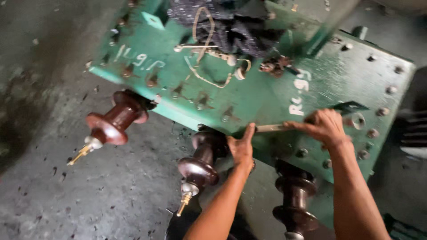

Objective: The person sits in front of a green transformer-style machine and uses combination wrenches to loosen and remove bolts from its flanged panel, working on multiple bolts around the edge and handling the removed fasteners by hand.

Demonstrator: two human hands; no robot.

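Note:
A green metal transformer cover (pixel 267 95) with bolts along its rim fills the upper frame. Three brown porcelain insulators stick out from its near edge: one at the left (pixel 113 124), one in the middle (pixel 200 164), one at the right (pixel 293 200). My left hand (pixel 241 146) grips the near edge of the cover beside the middle insulator, thumb on top. My right hand (pixel 324 126) rests on the cover and holds a thin metal tool (pixel 271 128) that lies flat along the edge, pointing toward my left thumb.
A dark cloth (pixel 231 24) and pale loose wires (pixel 204 53) lie on the cover's far part. Grey stained concrete floor (pixel 66 191) lies to the left and below. Dark ribbed metal (pixel 413 133) shows at the right edge.

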